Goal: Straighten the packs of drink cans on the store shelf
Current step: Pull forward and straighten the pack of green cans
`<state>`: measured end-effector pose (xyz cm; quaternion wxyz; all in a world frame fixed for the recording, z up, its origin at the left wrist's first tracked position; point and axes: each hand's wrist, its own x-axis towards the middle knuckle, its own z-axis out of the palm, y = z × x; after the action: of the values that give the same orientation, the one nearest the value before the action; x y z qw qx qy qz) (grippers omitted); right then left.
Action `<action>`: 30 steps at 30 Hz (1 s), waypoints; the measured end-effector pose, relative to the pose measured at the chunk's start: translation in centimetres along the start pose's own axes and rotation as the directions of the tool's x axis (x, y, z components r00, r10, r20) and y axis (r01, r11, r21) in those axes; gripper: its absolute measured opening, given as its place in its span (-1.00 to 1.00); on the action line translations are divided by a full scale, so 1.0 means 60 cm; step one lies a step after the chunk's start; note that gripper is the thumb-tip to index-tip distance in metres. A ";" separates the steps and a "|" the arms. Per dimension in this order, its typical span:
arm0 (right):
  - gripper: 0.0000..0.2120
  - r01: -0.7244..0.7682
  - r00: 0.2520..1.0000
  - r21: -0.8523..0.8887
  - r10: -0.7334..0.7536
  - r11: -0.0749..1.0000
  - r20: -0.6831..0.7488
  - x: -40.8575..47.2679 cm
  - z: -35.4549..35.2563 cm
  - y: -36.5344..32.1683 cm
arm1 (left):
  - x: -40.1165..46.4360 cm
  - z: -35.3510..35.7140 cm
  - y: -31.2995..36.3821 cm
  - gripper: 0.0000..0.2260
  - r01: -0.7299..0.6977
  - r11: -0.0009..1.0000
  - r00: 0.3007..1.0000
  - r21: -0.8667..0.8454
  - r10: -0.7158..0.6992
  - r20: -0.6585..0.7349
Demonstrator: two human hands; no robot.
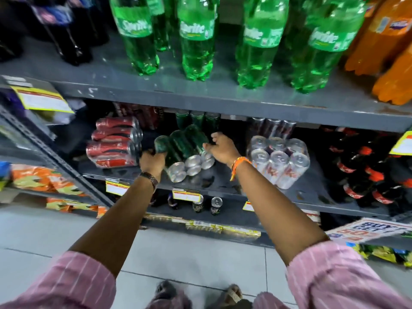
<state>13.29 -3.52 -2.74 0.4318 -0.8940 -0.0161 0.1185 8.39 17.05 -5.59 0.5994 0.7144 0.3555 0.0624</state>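
You hold the green pack (185,150) on both sides, your left hand (152,160) closed on its near-left corner, your right hand (220,147) clasping its right edge. It lies askew mid-shelf (223,184), not yet squared. The red pack (116,143) at 9 o'clock lies tipped; the silver pack (279,159) at 3 o'clock stands upright.
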 end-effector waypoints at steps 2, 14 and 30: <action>-0.41 -0.072 0.997 -0.073 0.074 0.995 0.026 0.037 0.019 -0.012 | 0.022 0.000 -0.003 -0.71 0.094 0.994 0.984 -0.059 -0.084 0.157; -0.22 -0.326 0.935 0.045 0.315 0.944 0.163 0.124 0.053 -0.011 | 0.077 0.000 0.024 -0.66 0.270 0.962 0.890 -0.048 -0.230 0.395; -0.54 -0.060 0.977 0.059 0.071 0.996 -0.200 0.047 0.043 0.002 | 0.090 -0.033 0.055 -0.32 -0.177 0.982 0.926 0.060 0.146 0.347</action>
<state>15.44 -1.22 -4.93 0.4507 -0.8897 0.0603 0.0416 12.80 21.74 -3.89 0.6118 0.7676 0.1888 -0.0293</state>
